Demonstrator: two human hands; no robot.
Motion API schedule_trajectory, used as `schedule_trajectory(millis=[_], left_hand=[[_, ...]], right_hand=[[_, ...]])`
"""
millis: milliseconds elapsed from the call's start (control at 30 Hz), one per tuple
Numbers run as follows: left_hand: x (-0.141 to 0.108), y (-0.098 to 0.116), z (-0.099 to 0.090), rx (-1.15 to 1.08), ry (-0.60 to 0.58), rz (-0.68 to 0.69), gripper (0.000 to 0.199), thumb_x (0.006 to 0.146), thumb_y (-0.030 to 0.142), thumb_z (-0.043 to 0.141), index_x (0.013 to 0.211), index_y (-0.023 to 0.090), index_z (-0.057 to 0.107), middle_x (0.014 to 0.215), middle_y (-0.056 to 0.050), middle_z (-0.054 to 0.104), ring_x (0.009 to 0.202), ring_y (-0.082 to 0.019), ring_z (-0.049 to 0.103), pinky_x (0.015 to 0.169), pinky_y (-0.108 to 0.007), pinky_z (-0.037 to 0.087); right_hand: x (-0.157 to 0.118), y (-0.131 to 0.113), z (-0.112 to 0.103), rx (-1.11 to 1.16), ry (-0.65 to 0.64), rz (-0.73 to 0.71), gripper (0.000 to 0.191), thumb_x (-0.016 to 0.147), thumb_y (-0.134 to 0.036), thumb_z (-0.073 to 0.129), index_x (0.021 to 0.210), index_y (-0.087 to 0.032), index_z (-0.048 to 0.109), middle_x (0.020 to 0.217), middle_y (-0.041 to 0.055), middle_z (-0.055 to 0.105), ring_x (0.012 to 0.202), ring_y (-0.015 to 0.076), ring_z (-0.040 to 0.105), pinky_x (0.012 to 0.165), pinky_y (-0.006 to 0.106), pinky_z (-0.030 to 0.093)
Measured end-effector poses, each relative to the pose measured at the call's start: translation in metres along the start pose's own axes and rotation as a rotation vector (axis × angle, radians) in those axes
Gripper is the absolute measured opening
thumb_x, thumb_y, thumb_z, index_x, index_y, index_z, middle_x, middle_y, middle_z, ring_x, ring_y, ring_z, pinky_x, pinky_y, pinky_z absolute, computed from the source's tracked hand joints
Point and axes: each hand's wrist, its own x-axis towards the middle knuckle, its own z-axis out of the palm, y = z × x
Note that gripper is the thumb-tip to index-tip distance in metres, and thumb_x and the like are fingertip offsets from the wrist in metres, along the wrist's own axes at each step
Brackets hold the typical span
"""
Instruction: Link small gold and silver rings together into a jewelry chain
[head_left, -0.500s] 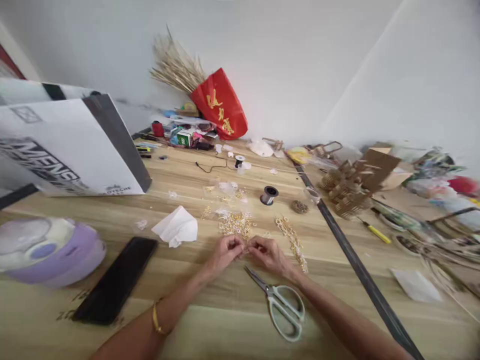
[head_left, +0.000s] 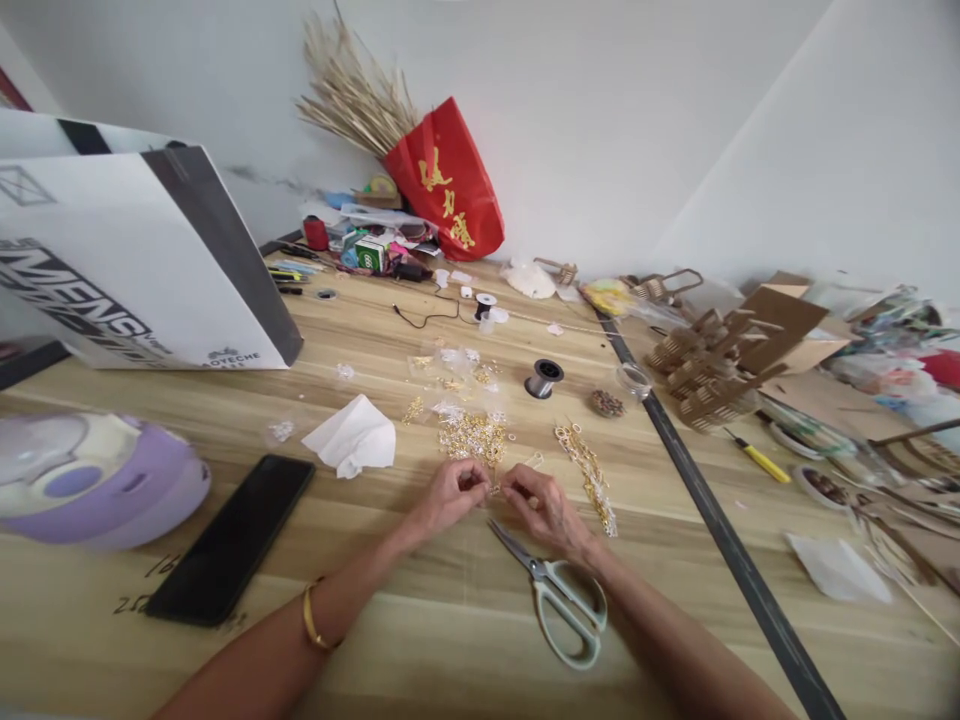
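Two hands at work over a wooden table (head_left: pixel 420 650). The left hand (head_left: pixel 459 490) and right hand (head_left: pixel 541 503) nearly meet, each grip pinched closed on a small piece (head_left: pixel 494 489) between the fingertips; its exact form is too small to tell. Just beyond lies a pile of gold and white bits (head_left: pixel 472 437). Scissors (head_left: pixel 537 571) rest on the near side of the right hand, blades pointing toward the fingers. To the right, a row of gold strands (head_left: pixel 585 478); farther back, a wire spool (head_left: pixel 544 380); to the left, a crumpled tissue (head_left: pixel 351 440) and a black phone (head_left: pixel 232 540).
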Motion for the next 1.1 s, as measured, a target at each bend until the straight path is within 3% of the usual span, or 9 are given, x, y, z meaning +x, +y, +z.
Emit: schedule_trajectory(millis=[633, 900, 1000, 1100], left_hand=[[0.003, -0.001, 0.000, -0.026, -0.014, -0.086, 0.018, 0.071, 0.029, 0.065, 0.069, 0.013, 0.057, 0.064, -0.001, 0.058, 0.059, -0.012, 0.054, 0.058, -0.024, 0.045], [0.004, -0.005, 0.003, 0.013, 0.014, -0.092, 0.019, 0.072, 0.030, 0.064, 0.068, 0.014, 0.055, 0.060, 0.000, 0.058, 0.056, -0.012, 0.053, 0.057, -0.023, 0.042], [0.003, -0.005, 0.005, 0.050, 0.017, -0.067, 0.019, 0.072, 0.030, 0.063, 0.067, 0.014, 0.055, 0.060, 0.000, 0.057, 0.057, -0.012, 0.052, 0.057, -0.023, 0.041], [0.002, -0.003, 0.007, 0.102, 0.020, -0.048, 0.016, 0.072, 0.028, 0.062, 0.066, 0.014, 0.055, 0.061, 0.001, 0.054, 0.058, -0.011, 0.049, 0.056, -0.022, 0.038]], right_hand=[[-0.001, 0.008, -0.010, 0.127, -0.005, 0.109, 0.016, 0.087, -0.022, 0.047, 0.076, -0.016, 0.057, 0.067, 0.0002, 0.056, 0.060, 0.0103, 0.048, 0.053, 0.020, 0.035], [0.002, -0.003, -0.018, 0.099, 0.232, 0.122, 0.017, 0.086, -0.025, 0.050, 0.092, -0.015, 0.062, 0.068, 0.0006, 0.060, 0.049, 0.0078, 0.046, 0.049, 0.020, 0.037], [0.000, -0.008, -0.009, 0.179, 0.164, 0.122, 0.020, 0.085, -0.022, 0.052, 0.101, -0.016, 0.061, 0.074, 0.0011, 0.064, 0.050, 0.0072, 0.050, 0.050, 0.019, 0.040], [-0.001, -0.009, 0.001, 0.208, 0.080, 0.124, 0.016, 0.084, -0.019, 0.054, 0.096, -0.016, 0.063, 0.077, 0.0023, 0.066, 0.060, 0.0100, 0.058, 0.056, 0.019, 0.044]])
